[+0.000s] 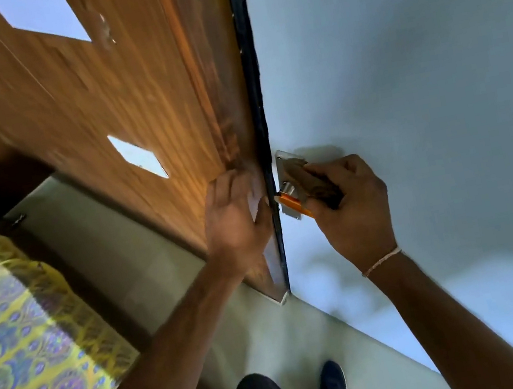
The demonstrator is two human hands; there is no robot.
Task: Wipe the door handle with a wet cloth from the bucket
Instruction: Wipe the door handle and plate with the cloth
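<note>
A metal door handle (288, 190) with an orange lever on a steel plate sits on the pale blue door face (397, 66), just right of the door's dark edge. My right hand (350, 208) is closed on a brownish cloth (311, 181) and presses it against the handle plate. My left hand (236, 222) rests flat on the wooden side of the door (128, 97), fingers wrapped toward the edge at handle height. The bucket is out of view.
A bed with a yellow and purple patterned cover (20, 321) lies at the left. Pale floor (273, 335) runs below the door. My dark trousers and a foot (330, 380) show at the bottom. The wooden panel has diamond-shaped cutouts (138, 155).
</note>
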